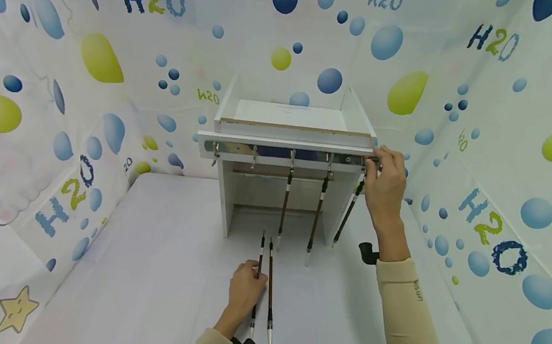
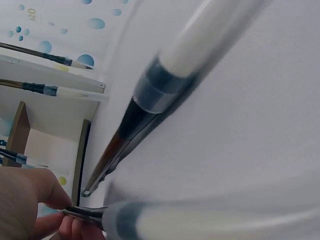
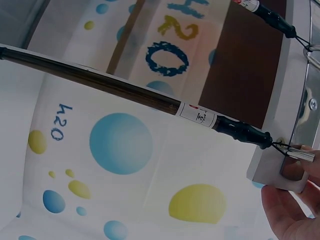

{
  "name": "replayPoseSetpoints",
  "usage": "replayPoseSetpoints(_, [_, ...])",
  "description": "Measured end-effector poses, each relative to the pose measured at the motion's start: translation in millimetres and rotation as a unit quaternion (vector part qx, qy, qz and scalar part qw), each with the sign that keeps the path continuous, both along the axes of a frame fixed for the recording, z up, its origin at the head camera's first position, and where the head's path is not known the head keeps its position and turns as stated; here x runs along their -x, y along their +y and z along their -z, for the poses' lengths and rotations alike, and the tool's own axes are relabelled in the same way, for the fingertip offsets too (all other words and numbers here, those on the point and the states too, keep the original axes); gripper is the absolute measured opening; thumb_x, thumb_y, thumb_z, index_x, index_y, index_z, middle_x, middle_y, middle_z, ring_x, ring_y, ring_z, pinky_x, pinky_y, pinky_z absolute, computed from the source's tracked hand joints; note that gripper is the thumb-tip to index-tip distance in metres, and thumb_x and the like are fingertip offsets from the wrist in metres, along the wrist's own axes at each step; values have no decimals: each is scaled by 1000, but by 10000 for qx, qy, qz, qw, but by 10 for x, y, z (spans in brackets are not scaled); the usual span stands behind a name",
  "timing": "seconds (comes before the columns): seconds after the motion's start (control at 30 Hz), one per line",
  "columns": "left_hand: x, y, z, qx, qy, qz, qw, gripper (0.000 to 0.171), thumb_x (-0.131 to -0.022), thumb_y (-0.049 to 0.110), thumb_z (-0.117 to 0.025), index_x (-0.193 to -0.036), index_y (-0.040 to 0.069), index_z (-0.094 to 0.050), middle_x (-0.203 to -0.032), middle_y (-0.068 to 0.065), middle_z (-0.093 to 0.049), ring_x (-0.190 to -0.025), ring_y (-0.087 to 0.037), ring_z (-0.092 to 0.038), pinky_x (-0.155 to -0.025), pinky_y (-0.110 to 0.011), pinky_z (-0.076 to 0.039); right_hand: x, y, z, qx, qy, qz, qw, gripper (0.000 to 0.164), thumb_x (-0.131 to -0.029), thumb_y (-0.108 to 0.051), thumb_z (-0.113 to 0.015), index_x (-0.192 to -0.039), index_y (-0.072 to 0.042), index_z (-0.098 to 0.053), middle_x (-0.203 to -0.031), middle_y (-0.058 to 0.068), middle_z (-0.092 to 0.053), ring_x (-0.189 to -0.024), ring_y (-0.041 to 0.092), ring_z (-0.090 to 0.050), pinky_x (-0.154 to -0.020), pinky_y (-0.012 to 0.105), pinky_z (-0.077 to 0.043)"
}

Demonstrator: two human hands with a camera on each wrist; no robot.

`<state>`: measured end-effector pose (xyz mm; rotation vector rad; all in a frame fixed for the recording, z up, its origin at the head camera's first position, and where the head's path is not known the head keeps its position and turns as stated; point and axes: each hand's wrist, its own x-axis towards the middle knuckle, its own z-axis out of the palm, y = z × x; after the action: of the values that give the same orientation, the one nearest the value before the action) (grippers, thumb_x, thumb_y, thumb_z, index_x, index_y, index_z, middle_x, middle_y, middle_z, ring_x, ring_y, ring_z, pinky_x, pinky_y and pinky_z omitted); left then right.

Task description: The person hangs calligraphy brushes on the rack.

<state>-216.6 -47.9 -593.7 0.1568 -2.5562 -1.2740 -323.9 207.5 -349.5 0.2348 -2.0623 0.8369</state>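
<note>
A white wooden rack (image 1: 290, 134) carries a metal hook rail (image 1: 273, 152) along its front. Three calligraphy brushes hang from it: one brush (image 1: 284, 207) near the middle, another brush (image 1: 318, 216), and a brush (image 3: 125, 90) at the right end, its black loop round a hook (image 3: 300, 154). My right hand (image 1: 386, 184) grips the rail's right end, with the thumb side at that hook. On the table, my left hand (image 1: 246, 288) pinches a dark-handled brush (image 1: 261, 255) by its handle. Close to its right lies a brown-handled brush (image 1: 270, 290), its tip in a clear cover.
Two hooks, the far-left hook (image 1: 215, 154) and the hook (image 1: 254, 158) beside it, hold no brush. An upper tray (image 1: 290, 115) with raised sides tops the rack. White cloth (image 1: 152, 271) covers the table, and patterned sheets (image 1: 250, 38) stand behind and at both sides.
</note>
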Motion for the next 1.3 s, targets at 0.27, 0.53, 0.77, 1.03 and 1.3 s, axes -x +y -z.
replayPoseSetpoints(0.27, [43, -51, -113, -143, 105, -96, 9998, 33, -81, 5, -67, -113, -4, -68, -81, -7, -61, -63, -12, -50, -52, -24, -41, -10, 5, 0, 19, 12, -37, 10000, 33, -97, -9, -63, -126, 6, -63, -128, 25, -57, -126, 35, -58, -95, 45, -55])
replayPoseSetpoints(0.53, [51, -123, -296, -359, 259, -100, 9990, 33, -82, 7, -68, -113, -2, -68, -88, -8, -62, -66, -13, -48, -53, -23, -39, -4, 7, 9, 24, 37, -16, 10000, 32, -97, -8, -63, -126, 6, -63, -129, 24, -57, -124, 35, -59, -95, 45, -55])
replayPoseSetpoints(0.77, [42, -154, -398, -713, 288, -43, 9970, 31, -83, 5, -66, -113, -2, -67, -92, -10, -68, -58, -6, -52, -47, -20, -40, -5, 11, 24, 55, 33, -30, 10000, 33, -97, -8, -63, -127, 6, -63, -129, 25, -57, -123, 36, -59, -95, 45, -55])
replayPoseSetpoints(1.03, [9, -168, -484, -1049, 463, 56, 9934, 41, -85, 3, -65, -126, -1, -63, -98, -10, -68, -58, -3, -53, -48, -20, -43, -8, 7, 34, 37, 17, -44, 10000, 33, -97, -9, -63, -127, 6, -63, -129, 24, -57, -123, 36, -59, -95, 45, -55])
replayPoseSetpoints(1.3, [-36, -172, -667, -880, 1272, 101, 9879, 40, -85, 2, -64, -125, 0, -64, -98, -9, -67, -69, -8, -58, -55, -20, -47, -1, 3, 23, 30, 76, -29, 10000, 32, -97, -8, -63, -126, 7, -63, -128, 24, -57, -121, 36, -60, -93, 46, -55])
